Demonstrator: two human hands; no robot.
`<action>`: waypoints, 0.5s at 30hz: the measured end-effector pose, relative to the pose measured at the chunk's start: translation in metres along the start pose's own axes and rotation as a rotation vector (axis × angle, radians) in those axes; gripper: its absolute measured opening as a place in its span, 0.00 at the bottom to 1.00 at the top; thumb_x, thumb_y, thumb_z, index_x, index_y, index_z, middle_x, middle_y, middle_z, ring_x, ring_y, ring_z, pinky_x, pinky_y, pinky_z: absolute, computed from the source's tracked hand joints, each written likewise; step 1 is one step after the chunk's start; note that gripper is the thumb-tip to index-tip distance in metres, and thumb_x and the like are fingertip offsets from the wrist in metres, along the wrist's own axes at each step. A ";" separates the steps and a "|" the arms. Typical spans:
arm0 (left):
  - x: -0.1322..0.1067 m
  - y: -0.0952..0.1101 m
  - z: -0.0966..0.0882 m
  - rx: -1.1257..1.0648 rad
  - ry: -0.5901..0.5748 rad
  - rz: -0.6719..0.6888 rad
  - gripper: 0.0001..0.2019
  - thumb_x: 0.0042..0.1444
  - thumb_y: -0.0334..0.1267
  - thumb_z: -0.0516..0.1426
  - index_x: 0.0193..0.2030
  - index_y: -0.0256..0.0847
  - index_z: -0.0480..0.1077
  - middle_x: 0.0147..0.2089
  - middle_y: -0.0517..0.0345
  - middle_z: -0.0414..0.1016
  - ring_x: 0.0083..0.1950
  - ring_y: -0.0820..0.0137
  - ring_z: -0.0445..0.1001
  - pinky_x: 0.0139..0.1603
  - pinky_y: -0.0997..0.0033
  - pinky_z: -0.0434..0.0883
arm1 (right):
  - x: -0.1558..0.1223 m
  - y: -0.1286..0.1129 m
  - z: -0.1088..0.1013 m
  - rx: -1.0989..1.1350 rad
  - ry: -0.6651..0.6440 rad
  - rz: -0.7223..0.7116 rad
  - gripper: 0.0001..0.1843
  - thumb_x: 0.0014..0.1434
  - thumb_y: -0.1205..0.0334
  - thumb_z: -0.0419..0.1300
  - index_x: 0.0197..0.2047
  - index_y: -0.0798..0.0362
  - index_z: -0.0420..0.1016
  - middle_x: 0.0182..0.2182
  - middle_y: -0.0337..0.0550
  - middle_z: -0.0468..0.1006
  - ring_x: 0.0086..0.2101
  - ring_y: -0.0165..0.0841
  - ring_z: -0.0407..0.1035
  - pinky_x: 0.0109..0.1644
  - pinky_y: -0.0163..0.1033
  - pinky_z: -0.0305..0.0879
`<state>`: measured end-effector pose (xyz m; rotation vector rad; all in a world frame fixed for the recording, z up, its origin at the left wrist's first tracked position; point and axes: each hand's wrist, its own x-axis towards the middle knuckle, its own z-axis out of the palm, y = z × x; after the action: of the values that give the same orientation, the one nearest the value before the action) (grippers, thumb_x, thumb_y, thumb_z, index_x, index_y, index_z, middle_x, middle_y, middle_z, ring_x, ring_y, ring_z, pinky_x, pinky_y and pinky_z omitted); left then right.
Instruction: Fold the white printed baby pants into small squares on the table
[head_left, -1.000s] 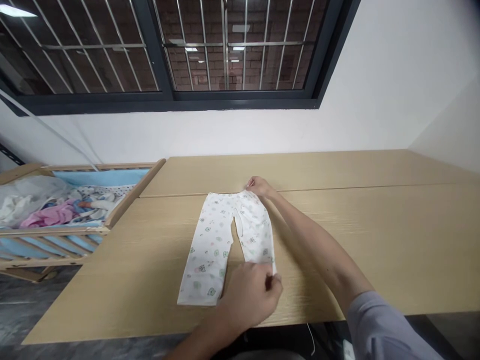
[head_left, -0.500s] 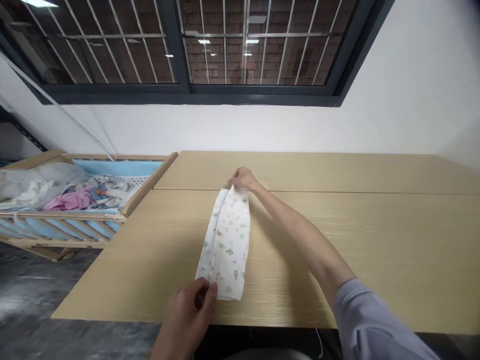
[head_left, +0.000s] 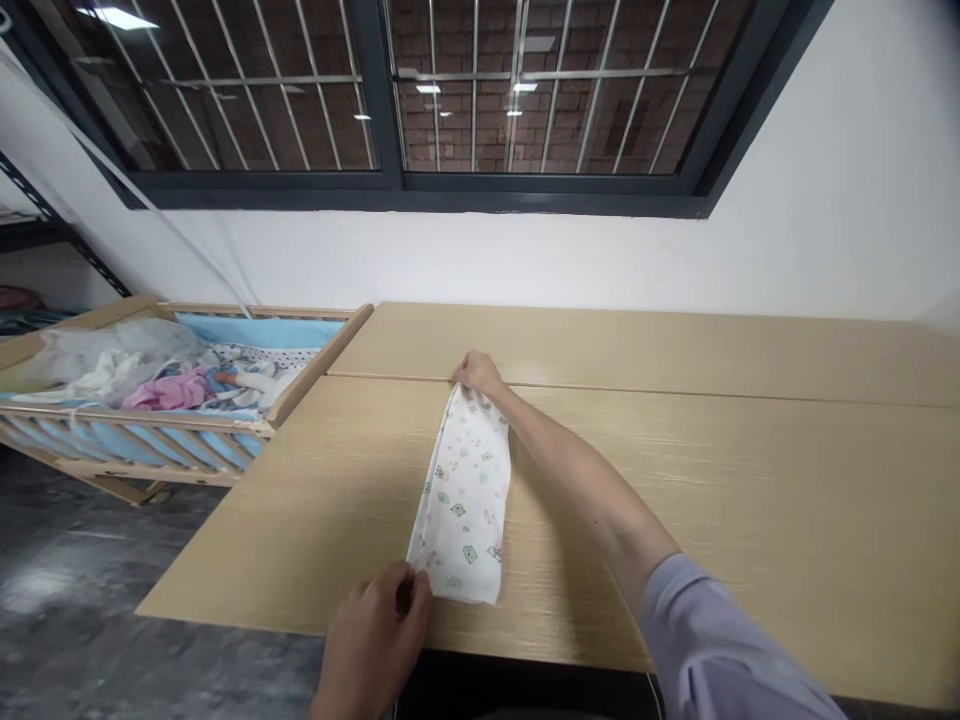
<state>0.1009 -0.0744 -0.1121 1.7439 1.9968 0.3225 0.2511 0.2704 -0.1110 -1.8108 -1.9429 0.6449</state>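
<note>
A white cloth (head_left: 469,490) printed with small green and pale figures lies folded in a long narrow strip on the wooden table (head_left: 675,480). My left hand (head_left: 379,630) pinches its near left corner between thumb and fingers, close to the table's front edge. At the far end, my right hand (head_left: 478,372) grips the top left corner, the arm reaching across the table from the right. The right fingertips are partly hidden behind the hand. Along the left side the layers' edges run nearly together.
Left of the table stands a wooden crib (head_left: 300,385) with blue lining, holding a pink cloth (head_left: 169,390), a clear plastic bag (head_left: 127,350) and other fabrics. Behind the table rise a white wall (head_left: 525,260) and a barred window with a dark frame (head_left: 390,182).
The upper layer's left edge has come over to the left, covering the strip of lower layer that showed before. Both hands keep hold of the cloth. The view has shifted slightly left.
</note>
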 end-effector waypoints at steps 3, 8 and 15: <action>0.000 0.000 -0.002 0.045 0.002 -0.023 0.19 0.66 0.43 0.44 0.26 0.43 0.66 0.26 0.56 0.74 0.30 0.65 0.73 0.32 0.69 0.55 | -0.003 -0.002 0.001 -0.012 -0.011 0.003 0.06 0.51 0.65 0.67 0.33 0.56 0.78 0.29 0.49 0.81 0.36 0.38 0.77 0.35 0.34 0.67; -0.002 0.001 -0.001 0.180 0.002 -0.087 0.20 0.68 0.46 0.46 0.29 0.44 0.70 0.30 0.54 0.78 0.34 0.59 0.78 0.31 0.68 0.56 | -0.015 -0.005 0.002 -0.028 -0.013 -0.030 0.13 0.57 0.57 0.66 0.42 0.57 0.77 0.38 0.56 0.82 0.41 0.44 0.77 0.40 0.39 0.70; -0.019 -0.004 0.014 0.280 0.587 0.371 0.11 0.66 0.47 0.53 0.43 0.44 0.71 0.40 0.54 0.79 0.40 0.61 0.77 0.43 0.64 0.67 | -0.085 -0.006 -0.004 -0.054 -0.020 -0.537 0.25 0.70 0.51 0.50 0.64 0.57 0.63 0.58 0.59 0.72 0.56 0.46 0.69 0.59 0.49 0.63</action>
<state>0.1063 -0.0955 -0.1222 2.4211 2.1643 0.7863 0.2547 0.1853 -0.1029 -1.2190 -2.3386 0.4297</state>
